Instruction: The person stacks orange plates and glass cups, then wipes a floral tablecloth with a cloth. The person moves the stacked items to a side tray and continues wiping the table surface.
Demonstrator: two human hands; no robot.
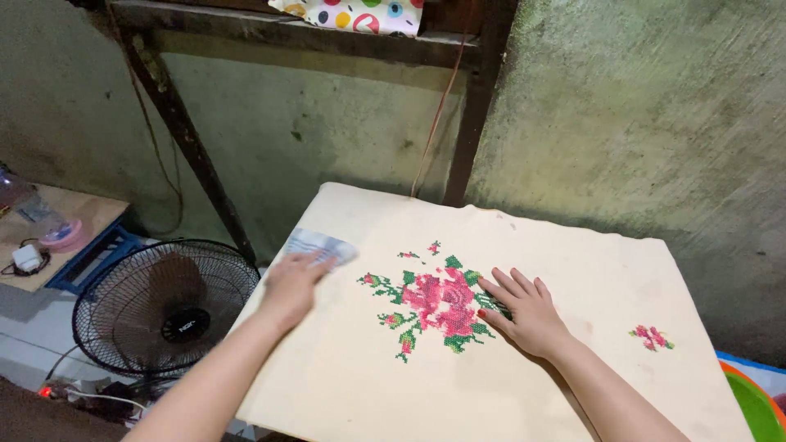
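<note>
A cream cloth [524, 385] covers a table; it bears a large cross-stitched pink rose with green leaves [438, 301] at its middle and a small pink flower motif [652, 336] near the right. My right hand [524, 309] lies flat on the cloth, fingers spread, touching the right edge of the rose. My left hand [293, 282] is near the cloth's left edge and grips a small pale, blurred piece of paper or cloth [321, 244].
A black electric fan [164, 309] stands on the floor left of the table. A dark metal frame [192, 147] leans on the green wall behind. A wooden shelf [57, 233] with small items is far left. A green and orange basin [753, 405] sits lower right.
</note>
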